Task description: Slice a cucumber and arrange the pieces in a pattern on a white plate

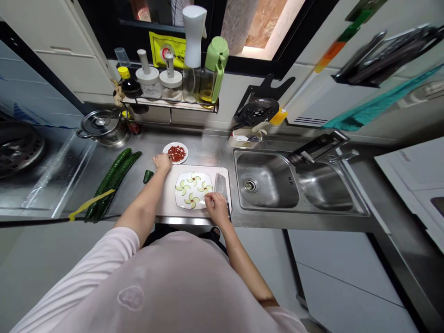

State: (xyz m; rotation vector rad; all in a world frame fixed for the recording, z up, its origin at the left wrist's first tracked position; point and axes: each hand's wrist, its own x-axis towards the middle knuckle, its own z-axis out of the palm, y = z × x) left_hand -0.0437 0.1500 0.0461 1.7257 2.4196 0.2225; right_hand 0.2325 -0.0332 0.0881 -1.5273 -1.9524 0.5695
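Observation:
My left hand (162,162) is closed at the left rim of a small white plate (165,150) with chopped red pieces (176,153) on it; whatever its curled fingers hold is hidden. On the white cutting board (168,196) lies a square white plate (179,203), where thin green-edged cucumber slices (193,178) form several pinwheels, some with a red dot at the centre. My right hand (217,206), fingers pinched together, is over that plate's lower right edge; anything in the pinch is too small to name. Beside it lies a kitchen knife (221,184), its handle partly under the hand.
Left of the board are a cucumber stub (148,176) and two long cucumbers (114,180), crossed by a yellow strip (90,202). A lidded pot (104,129) stands behind. A double sink (267,180) is at right. Bottles and jars fill the wall shelf (180,104).

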